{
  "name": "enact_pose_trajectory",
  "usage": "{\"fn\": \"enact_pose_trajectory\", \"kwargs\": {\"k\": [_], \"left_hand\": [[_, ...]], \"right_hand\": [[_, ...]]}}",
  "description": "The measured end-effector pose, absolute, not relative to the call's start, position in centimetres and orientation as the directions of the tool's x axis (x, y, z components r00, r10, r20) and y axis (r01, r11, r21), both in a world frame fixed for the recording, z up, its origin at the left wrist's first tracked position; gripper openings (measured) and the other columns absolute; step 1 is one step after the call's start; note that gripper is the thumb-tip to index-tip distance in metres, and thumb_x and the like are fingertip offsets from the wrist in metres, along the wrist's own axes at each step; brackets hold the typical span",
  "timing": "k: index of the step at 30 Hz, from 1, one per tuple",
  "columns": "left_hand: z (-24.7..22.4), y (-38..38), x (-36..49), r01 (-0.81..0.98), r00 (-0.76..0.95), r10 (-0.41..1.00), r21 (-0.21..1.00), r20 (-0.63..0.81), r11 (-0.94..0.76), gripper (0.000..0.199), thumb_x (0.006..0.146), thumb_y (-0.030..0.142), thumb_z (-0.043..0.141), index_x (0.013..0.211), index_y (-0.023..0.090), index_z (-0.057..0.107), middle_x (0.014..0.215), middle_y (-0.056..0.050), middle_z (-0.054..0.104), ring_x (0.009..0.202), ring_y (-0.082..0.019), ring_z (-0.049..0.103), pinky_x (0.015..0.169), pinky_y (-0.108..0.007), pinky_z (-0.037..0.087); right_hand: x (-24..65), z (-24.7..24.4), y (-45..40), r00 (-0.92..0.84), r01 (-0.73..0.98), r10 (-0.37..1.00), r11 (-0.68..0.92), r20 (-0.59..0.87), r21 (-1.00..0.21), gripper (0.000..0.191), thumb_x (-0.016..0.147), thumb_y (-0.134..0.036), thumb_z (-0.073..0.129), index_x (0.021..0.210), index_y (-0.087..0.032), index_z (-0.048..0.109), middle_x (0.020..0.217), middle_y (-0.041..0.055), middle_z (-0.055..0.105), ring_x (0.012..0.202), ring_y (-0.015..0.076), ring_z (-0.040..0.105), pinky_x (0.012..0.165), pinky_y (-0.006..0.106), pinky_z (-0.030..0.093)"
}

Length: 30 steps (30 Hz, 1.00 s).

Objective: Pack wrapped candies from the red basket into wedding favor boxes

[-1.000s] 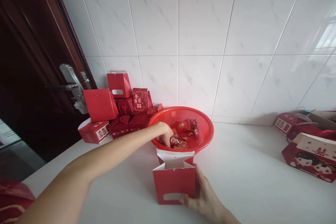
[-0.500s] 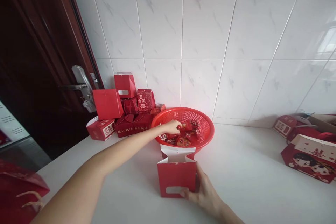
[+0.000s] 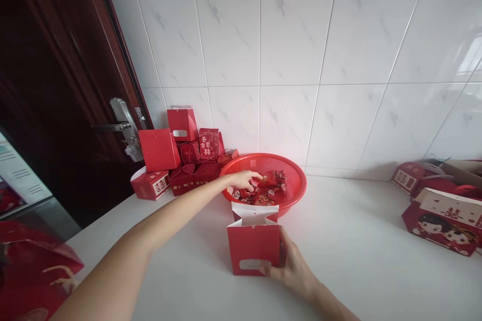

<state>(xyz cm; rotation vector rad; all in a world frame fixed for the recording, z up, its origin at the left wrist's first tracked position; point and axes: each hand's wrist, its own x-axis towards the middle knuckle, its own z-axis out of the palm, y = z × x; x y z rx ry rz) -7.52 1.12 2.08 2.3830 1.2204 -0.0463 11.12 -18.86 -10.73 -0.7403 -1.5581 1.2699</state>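
Observation:
My left hand reaches into a red plastic basket, its thumb and fingers curved around a red-wrapped candy. More red wrapped candies lie around the fingertips. Close in front of the basket, a red paper gift box stands upright on the table, its top gaping and its inside white. A pale oval window shows low on its front. My right hand grips the box at its right side, with the thumb on the front near the window and the other fingers partly hidden.
Red gift boxes are piled left of the basket. More boxes stand at the right of the white table. A red bag is at lower left. Behind are a tiled wall and a dark door.
My left hand stays in the basket, its fingers now stretched farther among the candies. My right hand keeps its hold on the box. The view has shifted slightly.

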Motion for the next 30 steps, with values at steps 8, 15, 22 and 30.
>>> {"fn": "enact_pose_trajectory", "kwargs": {"k": [8, 15, 22, 30], "left_hand": [[2.3, -0.4, -8.3, 0.825, 0.565, 0.738, 0.250, -0.368, -0.507, 0.069, 0.073, 0.017, 0.068, 0.141, 0.026, 0.062, 0.119, -0.005, 0.073, 0.092, -0.021, 0.070, 0.065, -0.022, 0.051], [2.8, -1.1, -8.2, 0.864, 0.499, 0.793, 0.131, -0.350, -0.486, 0.068, 0.070, 0.026, 0.077, 0.137, 0.028, 0.064, 0.115, -0.005, 0.075, 0.104, -0.026, 0.069, 0.081, -0.027, 0.052], [3.2, -1.3, -8.9, 0.907, 0.403, 0.860, 0.010, -0.314, -0.421, 0.036, 0.080, 0.028, 0.073, 0.115, 0.022, 0.073, 0.117, -0.009, 0.073, 0.110, -0.027, 0.067, 0.086, -0.028, 0.051], [2.7, -1.0, -8.2, 0.914, 0.346, 0.806, -0.020, -0.481, -0.404, 0.028, 0.098, 0.036, 0.064, 0.118, 0.016, 0.067, 0.121, -0.009, 0.068, 0.104, -0.023, 0.067, 0.090, -0.042, 0.058]], "right_hand": [[11.0, -10.6, -18.6, -0.363, -0.133, 0.874, 0.294, 0.323, -0.946, 0.067, 0.076, -0.054, 0.082, 0.127, -0.024, 0.051, 0.120, 0.0123, 0.067, 0.104, 0.0295, 0.066, 0.085, 0.044, 0.056], [11.2, -10.5, -18.4, -0.363, -0.099, 0.874, 0.307, 0.321, -0.947, 0.061, 0.078, -0.050, 0.080, 0.124, -0.024, 0.050, 0.116, 0.0100, 0.068, 0.099, 0.0270, 0.066, 0.082, 0.041, 0.056], [11.1, -10.5, -18.4, -0.378, -0.093, 0.867, 0.314, 0.325, -0.945, 0.065, 0.078, -0.051, 0.080, 0.128, -0.024, 0.050, 0.115, 0.0088, 0.067, 0.100, 0.0270, 0.066, 0.084, 0.041, 0.056], [11.1, -10.5, -18.3, -0.368, -0.066, 0.867, 0.337, 0.337, -0.939, 0.066, 0.077, -0.057, 0.079, 0.128, -0.024, 0.052, 0.115, 0.0094, 0.069, 0.098, 0.0271, 0.067, 0.082, 0.041, 0.056]]}}
